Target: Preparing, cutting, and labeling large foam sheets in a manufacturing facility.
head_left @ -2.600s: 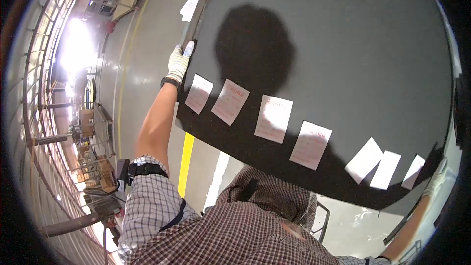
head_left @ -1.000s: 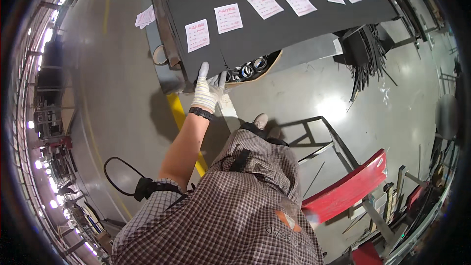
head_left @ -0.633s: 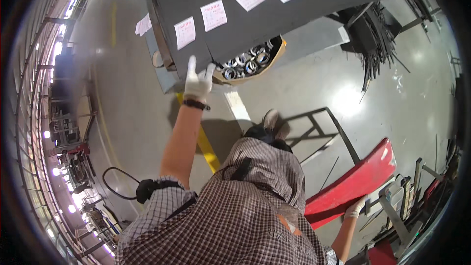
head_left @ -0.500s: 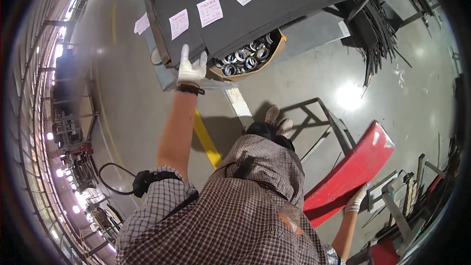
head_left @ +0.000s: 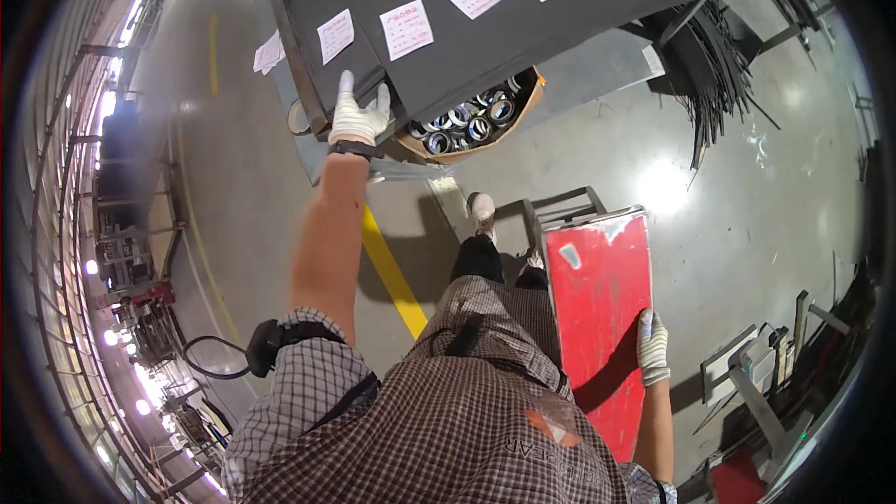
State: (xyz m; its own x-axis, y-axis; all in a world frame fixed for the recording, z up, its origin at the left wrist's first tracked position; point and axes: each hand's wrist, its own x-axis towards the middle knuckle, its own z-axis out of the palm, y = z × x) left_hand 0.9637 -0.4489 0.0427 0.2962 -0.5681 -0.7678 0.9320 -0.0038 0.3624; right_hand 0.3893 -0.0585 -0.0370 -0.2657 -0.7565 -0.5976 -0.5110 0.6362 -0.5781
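1. Your gloved left hand [head_left: 359, 117] rests at the near left corner of a black sheet [head_left: 597, 23], two digits showing, spread well apart; whether the hand grips the edge, you cannot tell from this view. A dark band [head_left: 353, 147] circles that wrist.

2. Your gloved right hand [head_left: 653, 347] holds a red board [head_left: 595, 303] by its long right edge. The board lies to the right of your legs, lengthwise to your body, its paint worn pale at the far end.

3. Printed paper slips [head_left: 406, 30] form a row across the black sheet, set at differing angles. One lies left of a seam that runs to the near edge, close to your left hand.

4. Below that edge, a cardboard box [head_left: 534, 98] holds dark rings [head_left: 479, 129], some with shiny insides. Farther right, a bundle of thin black strips [head_left: 714, 103] hangs toward the floor.

5. Your checked apron [head_left: 448, 411] fills the foreground; a light shoe [head_left: 482, 210] stands near the yellow stripe [head_left: 392, 266] on the gray floor [head_left: 597, 154].
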